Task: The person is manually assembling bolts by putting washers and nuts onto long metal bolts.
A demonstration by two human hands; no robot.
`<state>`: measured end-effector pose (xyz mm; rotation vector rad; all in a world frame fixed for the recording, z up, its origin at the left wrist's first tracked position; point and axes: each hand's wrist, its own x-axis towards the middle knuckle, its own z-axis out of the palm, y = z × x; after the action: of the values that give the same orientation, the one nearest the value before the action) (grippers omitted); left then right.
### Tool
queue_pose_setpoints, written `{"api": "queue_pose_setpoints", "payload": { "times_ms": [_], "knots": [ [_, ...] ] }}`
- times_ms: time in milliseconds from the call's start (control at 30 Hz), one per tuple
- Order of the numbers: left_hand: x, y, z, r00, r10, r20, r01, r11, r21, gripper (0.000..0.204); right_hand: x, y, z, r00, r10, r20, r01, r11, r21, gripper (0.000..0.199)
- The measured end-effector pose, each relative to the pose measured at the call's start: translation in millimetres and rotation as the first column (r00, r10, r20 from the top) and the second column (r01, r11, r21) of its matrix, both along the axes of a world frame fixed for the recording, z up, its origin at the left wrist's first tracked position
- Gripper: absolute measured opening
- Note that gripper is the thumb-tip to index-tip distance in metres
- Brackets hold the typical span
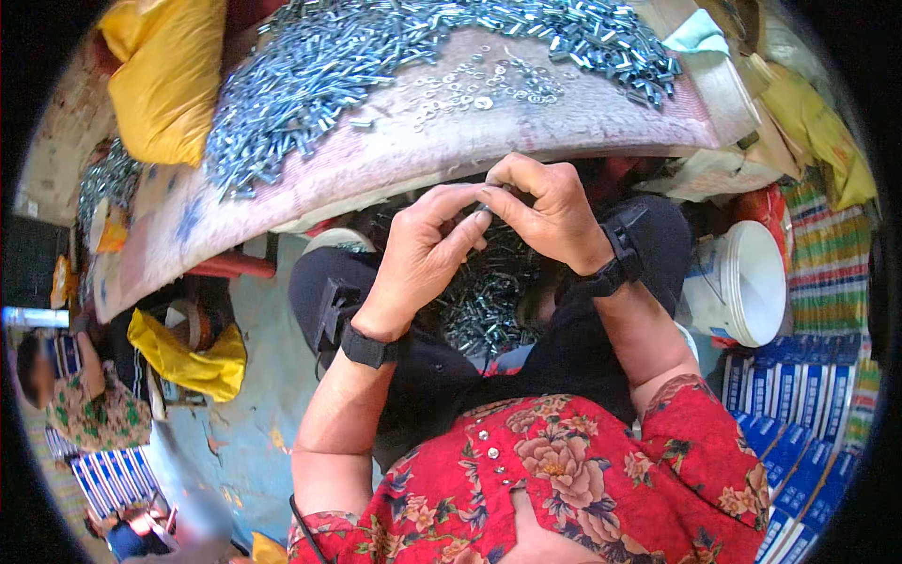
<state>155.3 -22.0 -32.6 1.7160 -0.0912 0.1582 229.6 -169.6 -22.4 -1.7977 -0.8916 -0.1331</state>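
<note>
I see 2 hands meeting just below the near edge of the tabletop point(583, 117). My left hand point(423, 254) comes up from the lower left with its fingers curled, thumb and forefinger pinched together at the tip. My right hand point(550, 211) arches over from the right, its fingers bent down onto the same spot. Between the 2 sets of fingertips sits 1 small dark metal piece point(485, 199); both hands are closed on it. It is mostly hidden by the fingers, so I cannot tell which way it points or where its long axis runs.

Each wrist carries 1 black strap with a dark block, so 2 in all. Below the hands, in my lap, lies 1 loose heap of silvery bolts point(484, 301), too many to count and lying every which way.

On the tabletop, 1 long band of bolts point(310, 75) curves along the far side, again uncountable, with no shared direction. Near the middle is a thin scatter of washers point(470, 94), lying flat, roughly 2 dozen though I cannot count them exactly.

1 white bucket point(752, 282) lies tipped to my right. I count 2 yellow bags: 1 at top left point(164, 80), 1 lower left point(188, 357). Blue boxes point(799, 395) are stacked at lower right.
</note>
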Motion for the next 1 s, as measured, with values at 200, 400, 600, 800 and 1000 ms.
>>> {"api": "queue_pose_setpoints", "payload": {
  "times_ms": [200, 400, 600, 800, 1000],
  "knots": [
    [44.2, 7.1, -5.0, 0.985, -0.164, -0.047, 0.161, 0.984, -0.078, 0.021, 30.3, -1.1, -1.9, 0.963, 0.016, -0.269, 0.023, 0.99, 0.138, 0.015],
    [71.6, 38.0, -11.0, 0.986, -0.064, -0.157, -0.05, 0.777, -0.627, 0.025, 97.8, -2.3, 1.1, 0.981, -0.177, -0.074, 0.175, 0.984, -0.036, 0.015],
    [75.5, 50.2, -26.4, 0.98, -0.11, -0.165, -0.071, 0.583, -0.809, 0.027, 139.2, 39.0, -9.2, 0.979, -0.132, 0.158, 0.171, 0.948, -0.269, 0.018],
    [75.9, 50.8, -21.4, 0.963, -0.171, -0.21, -0.091, 0.523, -0.847, 0.028, 191.5, 99.1, -27.5, 0.897, -0.104, 0.429, 0.272, 0.896, -0.352, 0.021],
    [69.1, 53.8, -20.8, 0.968, -0.177, -0.178, -0.051, 0.555, -0.83, 0.03, 181.5, 128.4, -9.4, 0.927, -0.069, 0.37, 0.222, 0.893, -0.391, 0.017]
  ]
}}
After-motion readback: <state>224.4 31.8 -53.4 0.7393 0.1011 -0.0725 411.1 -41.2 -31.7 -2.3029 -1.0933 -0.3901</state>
